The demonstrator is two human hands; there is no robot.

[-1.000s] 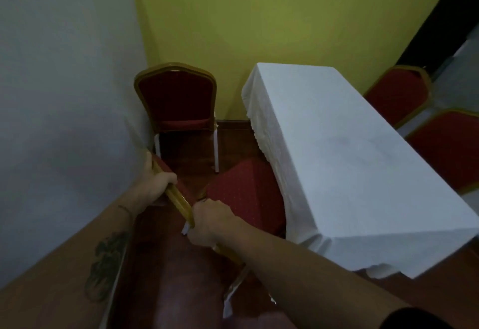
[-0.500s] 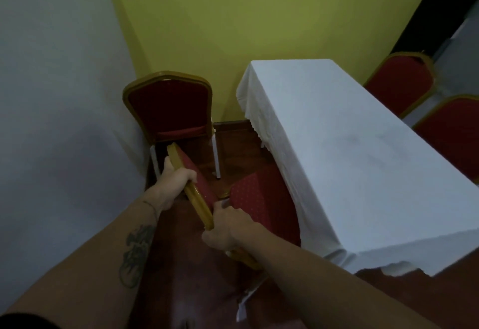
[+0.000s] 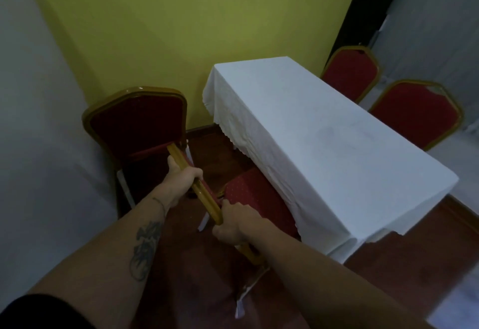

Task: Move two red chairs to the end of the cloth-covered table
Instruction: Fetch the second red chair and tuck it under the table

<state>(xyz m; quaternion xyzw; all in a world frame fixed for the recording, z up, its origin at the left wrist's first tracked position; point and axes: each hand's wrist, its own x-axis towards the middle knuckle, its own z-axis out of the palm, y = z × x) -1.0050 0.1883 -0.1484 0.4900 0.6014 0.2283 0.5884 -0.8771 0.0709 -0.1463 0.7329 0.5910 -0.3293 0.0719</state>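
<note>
Both hands grip the gold-framed backrest of a red chair (image 3: pixel 255 195) whose dotted seat sits partly under the hanging cloth. My left hand (image 3: pixel 181 176) holds the far part of the backrest's top rail, and my right hand (image 3: pixel 233 221) holds the near part. A long table with a white cloth (image 3: pixel 324 142) stretches from the yellow wall toward me on the right. A second red chair (image 3: pixel 140 124) stands in the corner beyond my left hand, facing me, close to the held chair's backrest.
Two more red chairs (image 3: pixel 351 72) (image 3: pixel 417 113) stand along the table's far right side. A grey wall (image 3: pixel 39 147) closes the left, a yellow wall (image 3: pixel 194 30) the back. Dark wooden floor (image 3: pixel 414 264) shows near the table's front corner.
The held chair has moved forward, toward the corner chair and alongside the table. Both hands stayed on its backrest, and my view shifted closer.
</note>
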